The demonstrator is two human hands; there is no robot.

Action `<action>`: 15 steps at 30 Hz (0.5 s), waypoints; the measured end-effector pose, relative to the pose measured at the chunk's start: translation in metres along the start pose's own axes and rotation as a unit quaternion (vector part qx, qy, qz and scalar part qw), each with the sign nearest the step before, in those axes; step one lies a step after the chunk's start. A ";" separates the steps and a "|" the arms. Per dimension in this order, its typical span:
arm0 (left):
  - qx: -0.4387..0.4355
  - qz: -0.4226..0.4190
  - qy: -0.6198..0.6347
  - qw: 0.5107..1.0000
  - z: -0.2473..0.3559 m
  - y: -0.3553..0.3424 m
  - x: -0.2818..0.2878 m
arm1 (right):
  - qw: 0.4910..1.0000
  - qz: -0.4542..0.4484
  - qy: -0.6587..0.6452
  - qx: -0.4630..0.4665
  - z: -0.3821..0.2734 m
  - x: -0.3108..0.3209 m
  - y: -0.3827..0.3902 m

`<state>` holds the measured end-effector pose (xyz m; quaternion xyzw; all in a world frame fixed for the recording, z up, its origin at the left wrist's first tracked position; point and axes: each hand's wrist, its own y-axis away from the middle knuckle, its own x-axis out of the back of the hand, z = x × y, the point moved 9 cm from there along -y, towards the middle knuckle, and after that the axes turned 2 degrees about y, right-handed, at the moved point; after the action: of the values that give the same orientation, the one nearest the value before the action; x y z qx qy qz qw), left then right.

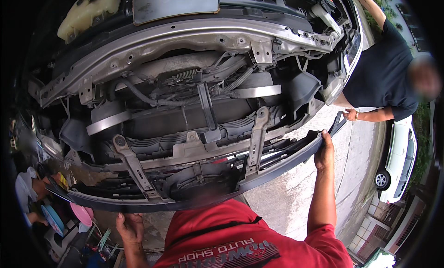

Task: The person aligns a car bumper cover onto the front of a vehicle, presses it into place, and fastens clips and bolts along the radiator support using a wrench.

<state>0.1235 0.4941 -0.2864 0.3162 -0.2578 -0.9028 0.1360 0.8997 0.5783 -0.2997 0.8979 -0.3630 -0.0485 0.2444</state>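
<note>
A long, dark, curved front bumper cover point(222, 194) is held across in front of an opened car front, two metal brackets point(256, 143) rising from it toward the car. My right hand point(325, 152) grips its right part, thumb up over the edge. Under its lower left edge is my left hand point(131, 226), thumb and curled fingers against it; the bumper hides part of the grip. At the far right end, another person's hand point(350, 114) holds the bumper's tip. Behind it show the bare metal crossbeam point(185, 34) and two round, silver-rimmed units point(256, 88).
A person in a dark shirt point(381, 76) stands to the right, and one in a light shirt point(27, 189) is at the left. A pink basin point(82, 214) and a blue one point(52, 220) lie lower left. A white car point(400, 161) stands beyond the concrete ground point(296, 189).
</note>
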 end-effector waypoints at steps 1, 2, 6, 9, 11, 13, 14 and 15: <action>-0.005 0.008 -0.005 1.000 0.001 -0.001 -0.003 | 1.000 0.002 -0.005 -0.009 0.000 -0.005 0.001; -0.010 0.016 -0.011 1.000 0.004 0.001 -0.007 | 1.000 0.004 -0.010 -0.018 0.001 -0.008 0.001; -0.013 0.039 -0.013 0.999 0.013 0.001 -0.026 | 1.000 0.024 -0.005 -0.005 -0.004 -0.007 0.009; 0.003 0.029 -0.006 1.000 0.014 0.005 -0.015 | 1.000 0.022 -0.003 0.014 -0.017 -0.010 0.018; 0.007 0.025 0.001 1.000 0.015 0.006 -0.017 | 1.000 0.008 0.002 0.023 -0.024 -0.009 0.018; 0.002 0.029 0.008 1.000 0.017 0.011 -0.020 | 0.999 -0.010 0.012 0.030 -0.030 -0.006 0.016; -0.001 0.029 0.006 1.000 0.018 0.012 -0.020 | 0.999 -0.019 0.017 0.038 -0.036 -0.014 0.022; -0.005 0.030 0.004 1.000 0.019 0.014 -0.019 | 0.999 -0.011 0.014 0.039 -0.035 -0.012 0.021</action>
<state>0.1271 0.4979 -0.2561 0.3115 -0.2623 -0.8982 0.1655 0.8873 0.5877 -0.2599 0.9113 -0.3513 -0.0246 0.2131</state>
